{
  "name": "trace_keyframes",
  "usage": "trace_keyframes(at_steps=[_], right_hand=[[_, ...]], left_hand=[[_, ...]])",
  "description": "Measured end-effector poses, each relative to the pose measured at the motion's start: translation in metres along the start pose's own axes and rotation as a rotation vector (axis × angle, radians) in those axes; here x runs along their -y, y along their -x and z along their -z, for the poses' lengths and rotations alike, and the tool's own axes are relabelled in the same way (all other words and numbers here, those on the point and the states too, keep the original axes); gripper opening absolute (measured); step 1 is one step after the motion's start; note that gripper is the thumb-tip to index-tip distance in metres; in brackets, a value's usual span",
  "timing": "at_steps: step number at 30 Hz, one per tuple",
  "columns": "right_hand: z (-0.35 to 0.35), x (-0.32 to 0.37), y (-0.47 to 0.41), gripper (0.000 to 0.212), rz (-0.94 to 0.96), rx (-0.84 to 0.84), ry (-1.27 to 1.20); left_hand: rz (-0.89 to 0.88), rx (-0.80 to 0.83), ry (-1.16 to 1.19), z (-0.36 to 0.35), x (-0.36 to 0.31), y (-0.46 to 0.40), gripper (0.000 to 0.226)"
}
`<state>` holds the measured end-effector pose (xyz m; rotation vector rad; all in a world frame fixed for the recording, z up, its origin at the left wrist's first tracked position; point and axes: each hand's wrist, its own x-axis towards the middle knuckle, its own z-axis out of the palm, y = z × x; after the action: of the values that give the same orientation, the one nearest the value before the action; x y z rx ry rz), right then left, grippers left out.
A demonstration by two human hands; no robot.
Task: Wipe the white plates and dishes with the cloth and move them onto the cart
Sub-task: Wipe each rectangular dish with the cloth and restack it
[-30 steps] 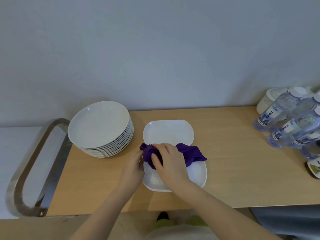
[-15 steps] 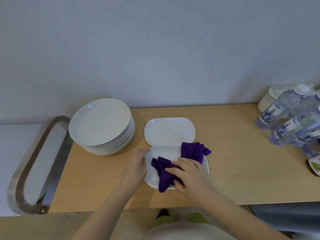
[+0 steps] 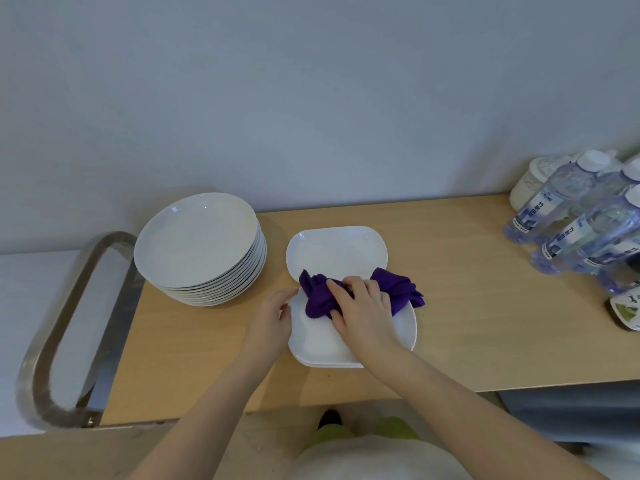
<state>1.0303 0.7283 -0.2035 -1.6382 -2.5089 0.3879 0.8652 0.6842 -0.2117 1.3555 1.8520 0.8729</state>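
Near rectangular dish [image 3: 318, 344] at frame centre, stacked on at least one more dish, holds bunched purple cloth [image 3: 398, 289]. Right hand [image 3: 363, 306] presses cloth with curled fingers; left hand [image 3: 272, 317] steadies the dish's left rim, fingers relaxed. Second dish [image 3: 336, 247] touching behind. Round plate stack [image 3: 197, 240] left. Bottles [image 3: 571, 223] far right. Bare tabletop [image 3: 467, 306] between. Cloth has moved back to the dish's far edge since 0.5 s ago.

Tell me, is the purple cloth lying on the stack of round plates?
No, the purple cloth lies on the rectangular dish.

Plate stack [image 3: 199, 244] left, bottles [image 3: 575, 216] right.
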Motion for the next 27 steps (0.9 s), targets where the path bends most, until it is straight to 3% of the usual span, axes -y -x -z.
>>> trace_keyframes(at_steps=[5, 15, 23, 27], right_hand=[[-0.004, 0.021, 0.013, 0.04, 0.073, -0.114, 0.111], [-0.004, 0.001, 0.048, 0.031, 0.368, -0.094, 0.058], [0.019, -0.052, 0.061, 0.018, 0.365, -0.108, 0.05], [0.03, -0.068, 0.062, 0.018, 0.354, -0.105, 0.195]], left_hand=[[-0.022, -0.003, -0.07, 0.001, -0.002, -0.001, 0.037], [0.006, -0.028, -0.228, -0.003, 0.0, -0.001, 0.044], [0.006, -0.027, -0.23, -0.004, -0.004, 0.006, 0.043], [0.009, -0.046, -0.186, -0.006, -0.006, 0.009, 0.042]])
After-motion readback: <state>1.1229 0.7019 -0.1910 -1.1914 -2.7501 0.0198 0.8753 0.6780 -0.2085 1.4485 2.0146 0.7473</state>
